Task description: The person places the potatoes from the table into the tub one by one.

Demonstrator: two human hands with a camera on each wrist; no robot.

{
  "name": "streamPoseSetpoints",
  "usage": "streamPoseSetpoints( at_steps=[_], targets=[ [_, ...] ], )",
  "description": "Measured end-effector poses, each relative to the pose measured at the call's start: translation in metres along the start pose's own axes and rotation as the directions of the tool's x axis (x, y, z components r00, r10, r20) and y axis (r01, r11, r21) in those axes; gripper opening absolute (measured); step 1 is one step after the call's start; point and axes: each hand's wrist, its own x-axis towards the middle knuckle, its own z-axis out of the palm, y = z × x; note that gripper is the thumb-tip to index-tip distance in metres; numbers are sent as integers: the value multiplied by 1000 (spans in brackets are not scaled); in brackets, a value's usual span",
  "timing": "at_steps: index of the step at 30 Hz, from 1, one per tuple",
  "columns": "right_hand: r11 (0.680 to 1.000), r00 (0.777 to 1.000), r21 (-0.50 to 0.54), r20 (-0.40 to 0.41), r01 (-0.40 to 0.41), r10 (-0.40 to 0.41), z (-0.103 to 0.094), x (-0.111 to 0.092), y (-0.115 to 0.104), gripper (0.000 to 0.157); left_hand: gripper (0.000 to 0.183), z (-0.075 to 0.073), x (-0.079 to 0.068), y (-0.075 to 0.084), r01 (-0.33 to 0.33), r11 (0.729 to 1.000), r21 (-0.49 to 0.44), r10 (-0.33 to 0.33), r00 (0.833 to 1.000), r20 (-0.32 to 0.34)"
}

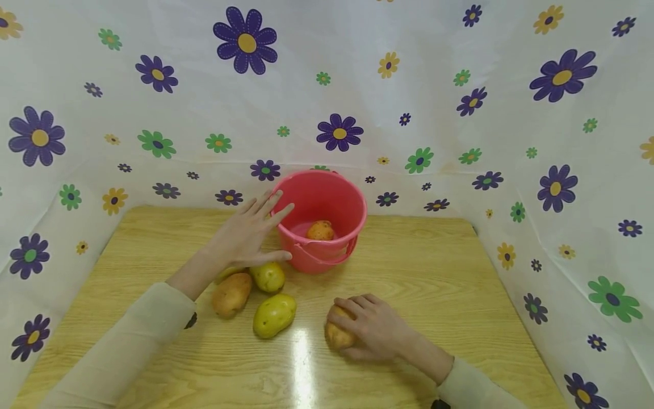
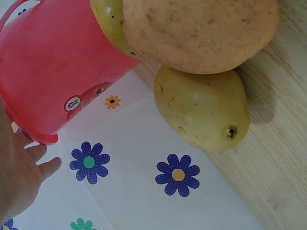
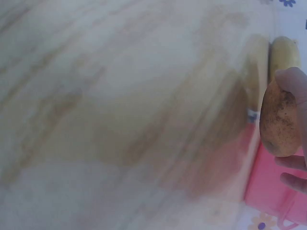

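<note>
A pink bucket (image 1: pixel 306 258) stands toward the back of the table with one potato (image 1: pixel 321 230) inside. My left hand (image 1: pixel 245 236) is at the bucket's left side, fingers spread and straight, fingertips right at the rim; the left wrist view shows those fingers (image 2: pixel 48 167) beside the rim too. In front of the bucket, to the right, my right hand (image 1: pixel 375 329) grips a brown potato (image 1: pixel 337 332) from above. That potato (image 3: pixel 279 122) shows dark specks on its skin in the right wrist view.
Below my left hand lie a brown potato (image 1: pixel 231 296), a yellow-green potato (image 1: pixel 269 278) and another partly hidden under the wrist. A yellow potato (image 1: pixel 275 316) lies nearer the middle of the wooden table (image 1: pixel 434 272). Flower-print cloth (image 1: pixel 409 34) hangs behind and at both sides.
</note>
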Motion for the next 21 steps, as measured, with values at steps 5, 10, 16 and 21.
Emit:
streamPoseSetpoints(
  at_steps=[5, 10, 16, 21],
  targets=[
    [998, 1000, -56, -29, 7, -8, -8, 1, 7, 71, 105, 0, 0, 0, 1, 1000, 0, -1, 1000, 3],
    [997, 998, -74, -62, 22, -26, -16, 1, 12, 73, 104, 1, -2, 0, 4, 1000, 0, -4, 1000, 6],
    [997, 997, -77, -74, 11, -17, -25, 4, 17, 77, 105, 1, -3, 0, 7, 1000, -7, -7, 1000, 9],
    [997, 990, -72, -140, 16, -25, -33, 7, 21, 80, 105, 0, -2, 0, 4, 1000, 0, -4, 1000, 4]
  ],
)
